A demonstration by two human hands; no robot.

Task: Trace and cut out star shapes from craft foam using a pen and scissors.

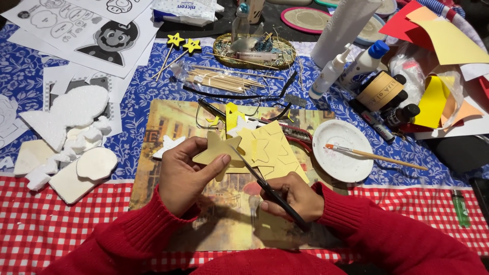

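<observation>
We pinch the yellow star point(219, 148) in our left hand point(184, 175) above the picture mat point(168, 127); our right hand point(293, 196) grips the scissors point(265, 186), blades at its edge. A slip could nick a point or our thumb. The white dish point(341, 150) with its paintbrush point(374, 156) crowds our right.

star point(218, 148) in left hand point(182, 178); scissors point(265, 186) right of it; plate point(342, 150) farther right

We are viewing an evenly lit, fairly bright scene; light is falling from above. Soft shadows are lying under the hands on the picture mat point(168, 127). The white plate point(342, 153) is showing mild glare. Corners are darkening and stretching slightly; focus is holding throughout.
</observation>
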